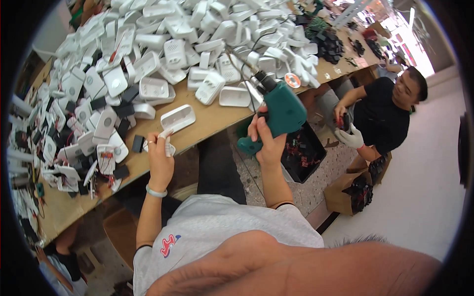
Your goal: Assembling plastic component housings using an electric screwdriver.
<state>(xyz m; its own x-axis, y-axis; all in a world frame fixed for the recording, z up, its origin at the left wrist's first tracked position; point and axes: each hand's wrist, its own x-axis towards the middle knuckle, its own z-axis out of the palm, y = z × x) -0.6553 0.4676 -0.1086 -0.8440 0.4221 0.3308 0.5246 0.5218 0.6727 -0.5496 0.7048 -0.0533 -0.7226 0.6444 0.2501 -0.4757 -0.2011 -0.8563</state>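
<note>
My right hand [269, 143] is wrapped round the handle of a green pistol-grip power tool [286, 111]. Its black front collar and thin metal tip point up and left, over the table's edge. My left hand [161, 155] is closed on a small white plastic part [170, 149], mostly hidden by the fingers; pale covers sit on some fingertips. Just beyond those fingertips lies an open white plastic housing shell [178, 118], hollow side up. A small black block [138, 143] rests left of the hand.
White plastic housings [173, 29] heap across the table [207, 129]. Wired assemblies [106, 154] lie at left, a spool [292, 80] at the near edge. Below right are a black bin [316, 165] and a carton [338, 193]. A co-worker [382, 108] sits at right, handling something dark.
</note>
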